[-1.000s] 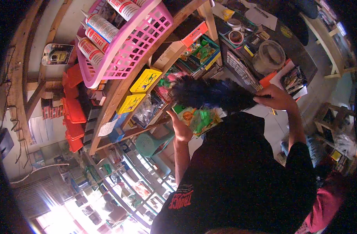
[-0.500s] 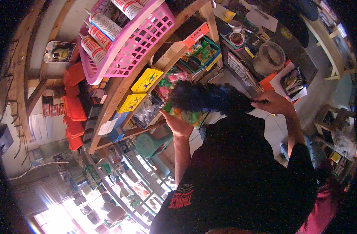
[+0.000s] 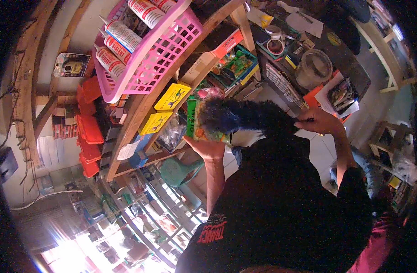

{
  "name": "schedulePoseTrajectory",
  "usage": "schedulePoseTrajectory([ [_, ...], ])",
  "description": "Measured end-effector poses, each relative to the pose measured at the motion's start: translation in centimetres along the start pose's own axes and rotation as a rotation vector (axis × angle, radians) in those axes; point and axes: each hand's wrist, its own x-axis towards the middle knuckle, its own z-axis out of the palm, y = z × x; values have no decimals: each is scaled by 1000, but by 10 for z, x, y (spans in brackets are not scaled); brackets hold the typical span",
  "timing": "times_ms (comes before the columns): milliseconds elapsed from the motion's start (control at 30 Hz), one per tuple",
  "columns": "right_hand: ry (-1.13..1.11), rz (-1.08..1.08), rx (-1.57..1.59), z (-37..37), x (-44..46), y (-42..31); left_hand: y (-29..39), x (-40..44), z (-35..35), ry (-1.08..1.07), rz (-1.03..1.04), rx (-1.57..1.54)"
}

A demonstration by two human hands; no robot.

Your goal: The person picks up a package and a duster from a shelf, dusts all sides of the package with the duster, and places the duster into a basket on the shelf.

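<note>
My left hand point(image 3: 208, 149) holds a flat green packet point(image 3: 191, 119) with large dark lettering and a clear part, the thumb at its lower edge and the other fingers mostly hidden. Over the packet's right part lies the shaggy tip of a black feather duster point(image 3: 249, 117), which hides much of what the packet contains. At the duster's other end, my right hand point(image 3: 320, 121) is closed round the handle, itself barely visible.
To the left, a pink basket point(image 3: 160, 61) of sealant tubes sits on a wooden shelf beside yellow boxes point(image 3: 172, 96). Beyond the duster are a teal crate point(image 3: 238, 68) and a clear tub point(image 3: 314, 68). A green stool point(image 3: 179, 172) stands below; red bins point(image 3: 89, 129) line the wall.
The green packet has risen and tilted, so its lettering now shows. My left hand has shifted slightly, and the duster's tip has moved over the packet. My right hand stays nearly in place.
</note>
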Motion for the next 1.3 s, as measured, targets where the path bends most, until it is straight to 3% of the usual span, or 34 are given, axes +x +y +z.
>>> schedulePoseTrajectory([
  [133,-130,208,36,-6,-1,-3,8,2,-28,-122,-139,-25],
  [233,49,-52,-24,0,-2,17,4,0,-7,-8,-6,-14],
  [333,-127,26,24,-7,-5,7,15,8,-54,-60,-60,37],
  [433,61,-139,-52,3,-3,28,9,-4,-9,-21,-37,-34],
  [533,-107,-65,29,0,-4,33,13,-5,-16,-169,-130,-41],
  [567,-92,-38,30,0,-4,31,17,0,-26,-72,-75,-76],
  [700,-68,85,72,-1,-5,24,16,-4,-32,-112,-83,-204],
  [833,-194,218,101,-7,-5,22,19,-1,-49,13,-96,25],
  [933,15,-34,-9,-2,-5,38,17,-6,-38,-112,-88,-182],
  [1033,-205,212,61,-8,-8,42,18,-3,-48,2,-62,-36],
  [1167,-95,194,115,-1,-11,53,14,-11,-8,-73,-69,-123],
  [1233,-101,284,139,-6,-12,48,15,-9,-22,-85,-73,-153],
  [1300,-156,237,125,-9,-13,35,19,-9,-41,-51,-139,-158],
])
